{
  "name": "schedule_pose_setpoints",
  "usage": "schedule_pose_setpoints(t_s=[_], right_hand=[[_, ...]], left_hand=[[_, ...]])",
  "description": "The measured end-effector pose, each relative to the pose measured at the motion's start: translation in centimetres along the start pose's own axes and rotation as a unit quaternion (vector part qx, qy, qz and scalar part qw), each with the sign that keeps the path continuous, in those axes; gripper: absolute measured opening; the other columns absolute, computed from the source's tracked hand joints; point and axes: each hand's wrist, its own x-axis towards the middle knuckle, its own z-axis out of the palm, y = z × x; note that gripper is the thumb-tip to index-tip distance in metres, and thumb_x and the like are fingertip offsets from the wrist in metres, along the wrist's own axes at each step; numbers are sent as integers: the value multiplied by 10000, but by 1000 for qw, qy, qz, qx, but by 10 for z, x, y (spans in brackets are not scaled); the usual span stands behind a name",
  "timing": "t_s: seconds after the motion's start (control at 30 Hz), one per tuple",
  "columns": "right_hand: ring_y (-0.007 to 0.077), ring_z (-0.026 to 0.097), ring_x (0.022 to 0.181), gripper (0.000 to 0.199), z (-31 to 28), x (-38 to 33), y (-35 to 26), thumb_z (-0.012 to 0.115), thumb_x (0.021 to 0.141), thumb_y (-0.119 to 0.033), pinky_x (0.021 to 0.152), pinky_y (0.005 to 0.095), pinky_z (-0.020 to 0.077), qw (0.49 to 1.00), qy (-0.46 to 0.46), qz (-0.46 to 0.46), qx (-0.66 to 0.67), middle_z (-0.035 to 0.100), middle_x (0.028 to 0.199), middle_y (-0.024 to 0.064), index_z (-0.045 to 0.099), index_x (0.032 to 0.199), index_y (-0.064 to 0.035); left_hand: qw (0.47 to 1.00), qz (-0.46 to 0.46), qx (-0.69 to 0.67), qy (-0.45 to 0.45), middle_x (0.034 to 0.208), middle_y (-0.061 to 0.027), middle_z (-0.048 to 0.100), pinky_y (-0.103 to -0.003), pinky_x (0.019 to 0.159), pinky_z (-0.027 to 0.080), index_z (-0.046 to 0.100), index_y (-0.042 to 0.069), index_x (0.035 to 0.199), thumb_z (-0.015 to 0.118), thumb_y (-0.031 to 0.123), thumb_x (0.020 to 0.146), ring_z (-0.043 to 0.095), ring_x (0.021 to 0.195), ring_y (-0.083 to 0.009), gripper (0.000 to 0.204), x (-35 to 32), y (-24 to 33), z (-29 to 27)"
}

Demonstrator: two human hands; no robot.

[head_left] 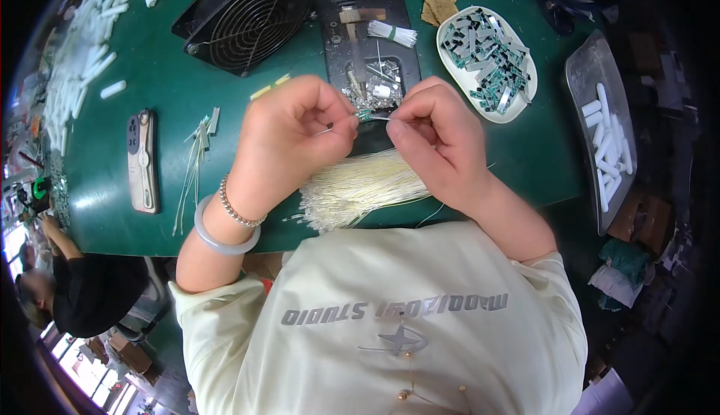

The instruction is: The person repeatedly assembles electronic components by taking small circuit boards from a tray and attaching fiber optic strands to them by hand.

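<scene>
My left hand [304, 119] and my right hand [442, 134] meet in front of an upright soldering iron [352, 40]. Between the fingertips is a tiny green circuit board [364, 115] with a narrow greyish strip. My right thumb and forefinger pinch the strip's end. A thin pale wire [322, 131] shows at the pinched fingers of my left hand, its far part hidden by them. The iron's tip is close behind the board; whether they touch cannot be made out. Below the hands lies a thick bundle of pale yellow wires [367, 186].
A white dish [480, 111] of circuit boards stands right, near a brown sponge [439, 6] and a metal tray [589, 62] of white tubes. Left are a black fan [244, 21], a grey tool [142, 160], wired boards [199, 149] and scattered tubes. A co-worker [90, 295] sits far left.
</scene>
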Motion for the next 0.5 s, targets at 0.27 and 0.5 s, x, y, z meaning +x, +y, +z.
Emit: schedule_pose_setpoints(t_s=[0.27,0.5], right_hand=[[125,463,602,111,2,6,3,662,782,5,520,235,368,991,26,-77,-111,528,793,65,583,855,-23],[179,506,621,118,2,8,5,684,756,4,526,264,391,985,42,-109,-130,541,747,77,610,844,-23]], left_hand=[[1000,8,18,10,735,-22,630,-171,569,477,566,-15,767,662,-49,748,579,642,-35,103,7,-2,0],[1000,-5,-18,11,738,-19,625,-169,573,473,562,-17,764,657,-46,762,566,645,-27,100,11,-3,-1]])
